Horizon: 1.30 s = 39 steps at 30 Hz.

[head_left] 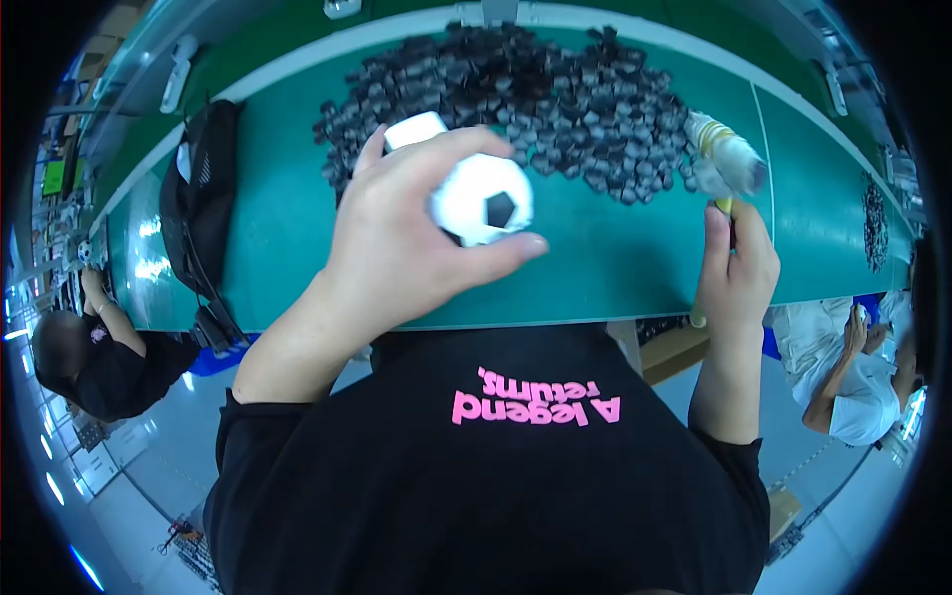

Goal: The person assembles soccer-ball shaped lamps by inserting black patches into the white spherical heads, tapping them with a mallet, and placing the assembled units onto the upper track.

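Note:
My left hand (pixel 397 223) is closed round a small white ball (pixel 461 198) with a black pentagon patch (pixel 500 209) facing up. Above its knuckles a white block-like object (pixel 415 130) shows partly; I cannot tell whether the hand touches it. On the right, my right hand (pixel 739 268) pinches a slim tool with a yellow end (pixel 724 205), most of it hidden by the fingers. Just beyond that tip lies a blurred white bundle with yellow bands (pixel 729 154). Many loose black pentagon pieces (pixel 595 119) are heaped on the green table (pixel 605 263).
A black bag (pixel 203 188) with straps lies at the table's left. Another small pile of black pieces (pixel 875 228) is far right. A cardboard box (pixel 674 352) sits below the front edge. Other people sit at left (pixel 109 357) and right (pixel 853 377).

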{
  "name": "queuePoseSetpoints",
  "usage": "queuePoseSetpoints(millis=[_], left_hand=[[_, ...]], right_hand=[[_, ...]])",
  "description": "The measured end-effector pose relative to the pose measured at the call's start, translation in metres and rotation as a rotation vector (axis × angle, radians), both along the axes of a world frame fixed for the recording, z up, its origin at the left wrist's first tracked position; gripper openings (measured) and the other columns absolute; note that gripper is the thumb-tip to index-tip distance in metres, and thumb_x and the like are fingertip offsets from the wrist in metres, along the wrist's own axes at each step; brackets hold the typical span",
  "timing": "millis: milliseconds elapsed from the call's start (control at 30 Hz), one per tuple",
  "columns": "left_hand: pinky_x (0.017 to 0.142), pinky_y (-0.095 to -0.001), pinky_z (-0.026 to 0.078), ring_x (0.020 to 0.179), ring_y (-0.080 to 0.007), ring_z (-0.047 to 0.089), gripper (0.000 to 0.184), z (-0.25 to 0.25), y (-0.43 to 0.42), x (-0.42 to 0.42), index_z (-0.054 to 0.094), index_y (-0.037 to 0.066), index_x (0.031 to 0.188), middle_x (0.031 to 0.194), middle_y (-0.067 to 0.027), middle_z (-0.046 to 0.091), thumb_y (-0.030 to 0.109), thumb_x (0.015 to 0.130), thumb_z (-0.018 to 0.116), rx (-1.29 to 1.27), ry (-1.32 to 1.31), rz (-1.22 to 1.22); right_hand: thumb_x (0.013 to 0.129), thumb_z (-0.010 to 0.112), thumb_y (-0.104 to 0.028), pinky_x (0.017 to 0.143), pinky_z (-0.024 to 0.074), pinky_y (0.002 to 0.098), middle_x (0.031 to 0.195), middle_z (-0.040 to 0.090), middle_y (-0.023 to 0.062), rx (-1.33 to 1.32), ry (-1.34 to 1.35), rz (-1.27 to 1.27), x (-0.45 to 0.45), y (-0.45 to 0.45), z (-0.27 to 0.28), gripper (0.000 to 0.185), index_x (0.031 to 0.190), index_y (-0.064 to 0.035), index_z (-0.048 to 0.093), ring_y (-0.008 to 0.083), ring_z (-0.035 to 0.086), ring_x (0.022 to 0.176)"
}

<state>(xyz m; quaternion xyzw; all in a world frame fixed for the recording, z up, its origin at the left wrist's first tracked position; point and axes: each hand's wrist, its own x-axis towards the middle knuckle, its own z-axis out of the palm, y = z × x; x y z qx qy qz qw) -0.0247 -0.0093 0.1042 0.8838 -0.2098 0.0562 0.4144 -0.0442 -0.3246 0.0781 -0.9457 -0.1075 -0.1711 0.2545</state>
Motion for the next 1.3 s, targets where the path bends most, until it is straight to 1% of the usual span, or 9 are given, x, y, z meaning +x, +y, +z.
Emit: queuePoseSetpoints(millis=[67, 133, 200, 433, 567, 767, 1100, 1167, 1300], left_hand=[[0.100, -0.0467, 0.043, 0.088, -0.0212, 0.069, 0.054, 0.008, 0.012, 0.015, 0.067, 0.009, 0.110, 0.094, -0.0058, 0.071, 0.029, 0.065, 0.088, -0.061, -0.003, 0.024], [0.087, -0.0349, 0.052, 0.088, -0.0178, 0.068, 0.055, 0.023, 0.031, 0.035, 0.066, 0.005, 0.113, 0.094, -0.0074, 0.070, 0.032, 0.070, 0.087, -0.312, 0.270, 0.192], [0.076, -0.0300, 0.054, 0.088, -0.0166, 0.067, 0.054, 0.016, 0.059, 0.076, 0.065, 0.003, 0.114, 0.094, -0.0088, 0.070, 0.033, 0.075, 0.084, -0.156, 0.106, 0.307], [0.090, -0.0462, 0.050, 0.101, -0.0342, 0.068, 0.056, -0.018, 0.129, 0.212, 0.064, 0.010, 0.119, 0.110, -0.0162, 0.071, 0.050, 0.081, 0.072, 0.267, -0.080, 0.714], [0.101, -0.0570, 0.041, 0.108, -0.0337, 0.065, 0.053, -0.028, 0.135, 0.253, 0.064, 0.016, 0.120, 0.116, -0.0124, 0.069, 0.052, 0.082, 0.070, 0.333, -0.061, 0.890], [0.107, -0.0678, 0.028, 0.123, -0.0322, 0.055, 0.050, -0.033, 0.119, 0.272, 0.065, 0.018, 0.120, 0.123, -0.0098, 0.065, 0.049, 0.082, 0.070, 0.577, -0.072, 0.771], [0.107, -0.0745, 0.020, 0.136, -0.0372, 0.040, 0.038, -0.041, 0.044, 0.254, 0.073, 0.014, 0.104, 0.129, -0.0102, 0.061, 0.045, 0.082, 0.069, 0.994, -0.155, 0.457], [0.105, -0.0764, 0.018, 0.136, -0.0381, 0.039, 0.038, -0.058, 0.046, 0.253, 0.073, 0.012, 0.104, 0.129, -0.0092, 0.062, 0.043, 0.081, 0.070, 0.804, -0.409, 0.502], [0.105, -0.0532, 0.040, 0.118, -0.0337, 0.059, 0.025, -0.038, 0.057, 0.234, 0.070, 0.005, 0.098, 0.114, -0.0113, 0.069, 0.026, 0.085, 0.073, 0.378, -0.637, 0.384]], right_hand=[[0.097, 0.062, -0.030, 0.057, 0.0450, 0.0421, 0.072, 0.059, 0.0138, -0.071, -0.035, -0.195, 0.014, -0.029, -0.017, 0.030, 0.098, 0.0003, 0.064, 0.0317, 0.060, 0.063], [0.096, 0.063, -0.028, 0.059, 0.0452, 0.0452, 0.075, 0.062, 0.0164, -0.214, 0.065, -0.313, 0.028, -0.063, -0.031, 0.026, 0.094, -0.0018, 0.062, 0.0366, 0.061, 0.066], [0.095, 0.065, -0.027, 0.060, 0.0460, 0.0464, 0.077, 0.062, 0.0173, -0.254, 0.020, -0.347, 0.041, -0.097, -0.047, 0.026, 0.091, -0.0011, 0.061, 0.0381, 0.061, 0.067], [0.084, 0.074, -0.025, 0.080, 0.0498, 0.0474, 0.098, 0.066, 0.0200, -0.392, -0.010, -0.418, 0.051, -0.083, -0.031, 0.029, 0.098, -0.0014, 0.064, 0.0382, 0.062, 0.095], [0.077, 0.079, -0.035, 0.085, 0.0514, 0.0423, 0.098, 0.064, 0.0172, -0.182, 0.067, 0.081, 0.049, -0.022, -0.019, 0.046, 0.106, -0.0024, 0.065, 0.0339, 0.061, 0.103], [0.078, 0.077, -0.040, 0.088, 0.0517, 0.0424, 0.102, 0.066, 0.0142, -0.364, 0.206, 0.376, 0.070, 0.033, -0.009, 0.050, 0.113, -0.0056, 0.066, 0.0331, 0.063, 0.102], [0.082, 0.072, -0.026, 0.079, 0.0534, 0.0401, 0.090, 0.064, 0.0064, -0.103, -0.025, 0.552, 0.091, 0.021, -0.050, 0.018, 0.091, -0.0103, 0.071, 0.0276, 0.064, 0.093], [0.082, 0.071, -0.025, 0.079, 0.0533, 0.0399, 0.089, 0.063, 0.0059, -0.055, -0.056, 0.531, 0.091, 0.014, -0.050, 0.016, 0.089, -0.0110, 0.071, 0.0272, 0.064, 0.092], [0.083, 0.071, -0.023, 0.077, 0.0530, 0.0390, 0.086, 0.062, 0.0059, 0.062, -0.142, 0.519, 0.096, 0.013, -0.047, 0.014, 0.091, -0.0115, 0.072, 0.0267, 0.063, 0.087]])
